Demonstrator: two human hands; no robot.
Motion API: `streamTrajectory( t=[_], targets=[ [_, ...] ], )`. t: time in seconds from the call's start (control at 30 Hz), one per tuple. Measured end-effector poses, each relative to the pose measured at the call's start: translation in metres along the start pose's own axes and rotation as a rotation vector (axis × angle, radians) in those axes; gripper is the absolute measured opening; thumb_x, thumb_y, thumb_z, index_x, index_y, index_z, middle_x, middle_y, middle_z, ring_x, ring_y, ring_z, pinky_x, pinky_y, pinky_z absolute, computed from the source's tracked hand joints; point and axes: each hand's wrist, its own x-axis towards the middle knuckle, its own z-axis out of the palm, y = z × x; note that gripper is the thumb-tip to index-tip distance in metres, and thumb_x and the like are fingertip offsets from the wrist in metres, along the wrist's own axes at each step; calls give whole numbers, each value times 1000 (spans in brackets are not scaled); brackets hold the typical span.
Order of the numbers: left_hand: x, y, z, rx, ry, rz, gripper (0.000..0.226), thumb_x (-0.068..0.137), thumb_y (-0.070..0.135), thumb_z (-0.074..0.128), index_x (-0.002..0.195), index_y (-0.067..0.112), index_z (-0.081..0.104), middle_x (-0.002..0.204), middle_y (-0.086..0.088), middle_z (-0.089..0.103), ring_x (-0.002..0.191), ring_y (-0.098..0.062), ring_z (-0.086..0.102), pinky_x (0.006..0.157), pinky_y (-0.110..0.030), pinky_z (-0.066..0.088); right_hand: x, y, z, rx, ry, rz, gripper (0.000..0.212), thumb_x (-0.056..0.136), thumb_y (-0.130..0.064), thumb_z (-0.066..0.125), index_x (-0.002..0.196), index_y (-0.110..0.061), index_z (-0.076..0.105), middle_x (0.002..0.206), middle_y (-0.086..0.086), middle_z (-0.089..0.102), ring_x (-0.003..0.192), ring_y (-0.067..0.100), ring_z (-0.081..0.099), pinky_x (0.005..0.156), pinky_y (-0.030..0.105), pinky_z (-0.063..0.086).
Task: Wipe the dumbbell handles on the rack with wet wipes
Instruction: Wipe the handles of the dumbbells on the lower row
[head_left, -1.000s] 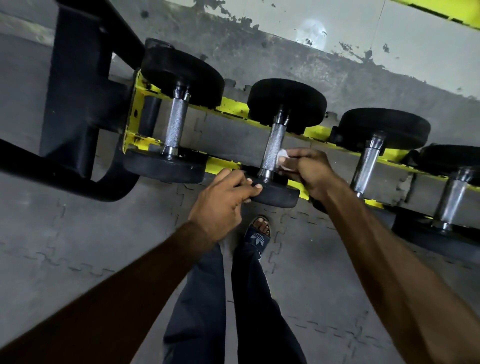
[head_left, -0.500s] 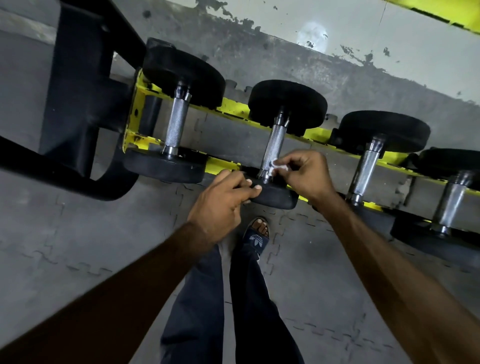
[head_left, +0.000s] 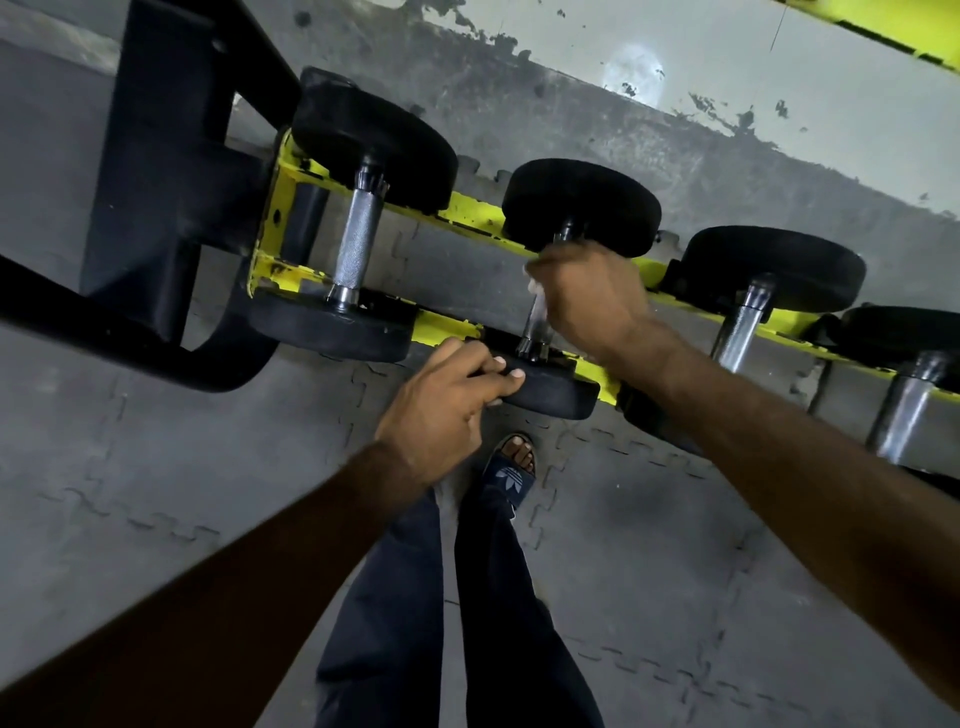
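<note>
Several black dumbbells with steel handles lie across the yellow rails of the rack (head_left: 467, 213). My right hand (head_left: 589, 296) is wrapped round the upper part of the second dumbbell's handle (head_left: 535, 327), with a white wet wipe (head_left: 534, 285) showing at its left edge. My left hand (head_left: 449, 405) grips the near black head (head_left: 556, 392) of that same dumbbell. The first dumbbell's knurled handle (head_left: 358, 239) is bare at the left. Two more handles (head_left: 740, 327) stand to the right.
The rack's black frame (head_left: 171, 208) and curved tube sit at the left. Grey interlocking floor mats (head_left: 156, 493) lie below. My legs and a sandalled foot (head_left: 511, 467) stand just under the rack. A stained wall (head_left: 675, 62) rises behind.
My right hand has slid up the second handle from its lower end toward the far head, now closed round it with the wipe. My left hand stays on the near head.
</note>
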Motion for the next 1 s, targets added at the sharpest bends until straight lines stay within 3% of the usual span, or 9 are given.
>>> streamTrajectory(
  t=[0.1, 0.27, 0.37, 0.5, 0.63, 0.7, 0.83, 0.9, 1.0],
  targets=[
    [0, -2, 1, -12, 4, 8, 38, 77, -12, 74, 107, 12, 77, 97, -4, 60, 96, -22, 53, 72, -37, 56, 27, -22, -12, -169, -210, 173, 23, 88, -5, 56, 106, -11, 69, 109, 9, 66, 98, 37, 66, 65, 37, 47],
    [1, -3, 2, -32, 10, 14, 39, 76, -12, 76, 107, 12, 77, 95, -4, 61, 95, -21, 54, 71, -36, 56, 27, -38, -15, -103, -475, -27, 20, 94, -20, 58, 112, -15, 65, 114, 8, 65, 105, 29, 63, 77, 37, 47],
    [1, -2, 0, -29, 15, 10, 33, 82, -8, 70, 107, 12, 77, 95, -5, 61, 94, -24, 54, 71, -38, 56, 33, -23, -17, -78, -390, 19, 24, 89, -20, 64, 111, -23, 71, 112, 6, 68, 103, 28, 65, 76, 34, 49],
    [2, 0, -3, -28, 4, 14, 32, 83, -6, 68, 108, 12, 77, 94, -5, 60, 94, -22, 52, 72, -34, 55, 16, -2, -2, -73, -43, -5, 19, 85, -13, 65, 101, -20, 75, 101, 3, 69, 103, 28, 58, 74, 32, 49],
    [2, -1, -2, -37, 6, 17, 31, 82, -7, 69, 106, 11, 77, 93, -6, 60, 92, -22, 51, 69, -37, 56, -26, 2, 17, 186, -86, -201, 26, 78, -4, 69, 103, -9, 75, 102, 10, 68, 99, 34, 62, 81, 43, 55],
    [1, -1, -2, -41, 8, 6, 31, 83, -6, 70, 107, 12, 77, 93, -5, 59, 92, -23, 53, 68, -38, 57, -36, 5, 25, 416, 85, -27, 23, 82, -4, 69, 102, -10, 76, 104, 8, 69, 96, 26, 65, 81, 37, 56],
    [1, -2, -2, -53, 13, 9, 31, 83, -7, 72, 107, 11, 77, 92, -4, 59, 94, -23, 55, 70, -37, 57, -17, 5, 37, 1092, 468, 686, 20, 81, -10, 78, 100, -5, 76, 93, 6, 75, 85, 11, 70, 79, 26, 59],
    [2, -3, -3, -46, 17, 23, 33, 82, -8, 71, 108, 11, 77, 93, -4, 60, 95, -21, 53, 72, -34, 56, -2, 7, 44, 1410, 538, 954, 20, 83, -8, 77, 102, 0, 73, 89, 5, 73, 78, 15, 72, 74, 38, 62],
    [1, 0, -3, -49, 19, 25, 30, 83, -7, 71, 106, 11, 77, 94, -4, 60, 95, -21, 53, 72, -35, 57, 2, 4, 55, 1652, 436, 1166, 16, 93, -10, 68, 106, -2, 71, 83, 5, 69, 62, 11, 65, 66, 35, 61]
  ],
)
